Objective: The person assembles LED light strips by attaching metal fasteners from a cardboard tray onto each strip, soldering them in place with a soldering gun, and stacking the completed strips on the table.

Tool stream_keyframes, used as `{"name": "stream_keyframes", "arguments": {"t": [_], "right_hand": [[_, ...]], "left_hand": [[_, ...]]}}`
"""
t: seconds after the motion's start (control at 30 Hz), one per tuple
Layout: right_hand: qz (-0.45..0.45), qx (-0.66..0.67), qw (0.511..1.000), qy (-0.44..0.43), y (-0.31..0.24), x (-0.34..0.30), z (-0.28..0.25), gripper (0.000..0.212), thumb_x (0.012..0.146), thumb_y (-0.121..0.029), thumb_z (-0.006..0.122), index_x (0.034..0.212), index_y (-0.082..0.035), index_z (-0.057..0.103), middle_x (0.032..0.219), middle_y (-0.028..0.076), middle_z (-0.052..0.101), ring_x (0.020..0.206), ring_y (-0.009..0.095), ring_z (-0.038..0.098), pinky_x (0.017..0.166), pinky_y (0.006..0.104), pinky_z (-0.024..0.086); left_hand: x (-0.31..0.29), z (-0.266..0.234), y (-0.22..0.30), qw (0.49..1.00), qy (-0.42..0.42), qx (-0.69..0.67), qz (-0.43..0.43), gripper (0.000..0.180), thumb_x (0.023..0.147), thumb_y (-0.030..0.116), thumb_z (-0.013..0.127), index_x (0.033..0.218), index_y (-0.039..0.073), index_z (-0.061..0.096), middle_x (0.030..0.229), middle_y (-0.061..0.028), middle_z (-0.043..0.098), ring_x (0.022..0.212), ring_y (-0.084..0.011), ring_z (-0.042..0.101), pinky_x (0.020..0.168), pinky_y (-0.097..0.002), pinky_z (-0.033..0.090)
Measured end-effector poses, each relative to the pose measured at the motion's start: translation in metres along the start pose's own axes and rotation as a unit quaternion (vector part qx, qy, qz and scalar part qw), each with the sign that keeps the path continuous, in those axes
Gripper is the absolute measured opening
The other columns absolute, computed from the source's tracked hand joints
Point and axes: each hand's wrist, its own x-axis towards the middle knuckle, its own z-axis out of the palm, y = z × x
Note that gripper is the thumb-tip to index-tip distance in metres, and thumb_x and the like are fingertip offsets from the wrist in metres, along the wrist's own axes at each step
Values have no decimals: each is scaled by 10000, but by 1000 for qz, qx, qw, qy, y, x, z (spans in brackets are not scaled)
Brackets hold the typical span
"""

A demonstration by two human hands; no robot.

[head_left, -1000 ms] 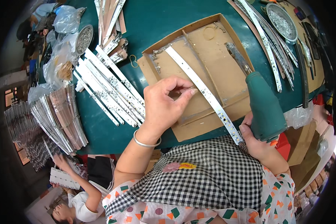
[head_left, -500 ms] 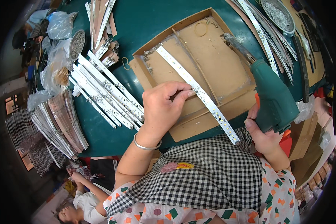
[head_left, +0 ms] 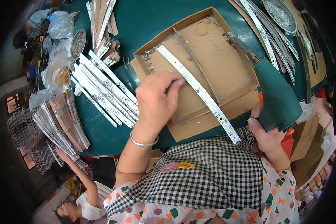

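A white LED strip board [head_left: 199, 89] lies slantwise across a shallow cardboard tray [head_left: 198, 115], its near end reaching my checked apron. My left hand [head_left: 156, 99] hovers over the tray's left part, just left of the strip, thumb and forefinger pinched together. Whatever may be between those fingertips is too small to make out. In my right hand [head_left: 265, 134] is a green power screwdriver [head_left: 278, 97] with an orange trigger, gripped by its handle. The tool's dark front end points over the tray's right edge. Small metal pieces [head_left: 147, 58] sit along the tray's left side.
Loose white LED strips [head_left: 104, 93] lie left of the tray, with bundled strips [head_left: 59, 123] beyond. More strips [head_left: 263, 35] and a metal bowl [head_left: 280, 15] are at the far right. Another bowl [head_left: 78, 44] and plastic bags [head_left: 61, 24] stand far left. A co-worker's arm [head_left: 78, 168] is at lower left.
My left hand has moved left, off the strip, still pinched. The right hand and power screwdriver have barely shifted. The co-worker's arm now stretches toward the bundled strips.
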Motion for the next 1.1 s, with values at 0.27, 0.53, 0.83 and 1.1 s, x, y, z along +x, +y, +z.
{"name": "stream_keyframes", "arguments": {"t": [0.27,0.53,0.83,1.1], "right_hand": [[-4,28,1000,12,-5,1,2,227,762,90,647,924,-42,560,840,18,547,769,120,532,696,259,444],[-28,16,999,15,-1,0,-5,236,759,92,654,937,-36,565,844,17,555,768,120,536,700,259,446],[14,135,990,-34,-20,24,16,249,791,50,696,1014,6,594,899,52,660,786,94,626,731,232,509],[-56,141,982,-112,-13,33,38,331,798,27,683,1091,-4,531,963,83,668,847,117,651,765,257,536]], "left_hand": [[51,13,-8,993,-20,108,39,133,685,78,729,814,46,727,746,-84,674,758,-256,617,708,-347,494],[57,18,-11,992,-46,117,30,157,677,38,667,818,53,735,770,-107,695,684,-239,659,665,-330,526],[12,-6,48,974,-12,-193,114,163,658,-59,741,790,6,669,764,-85,688,702,-168,664,625,-233,516],[-8,0,50,949,-28,-298,97,171,648,-66,754,778,19,682,780,-79,683,685,-190,660,584,-258,526]]}}
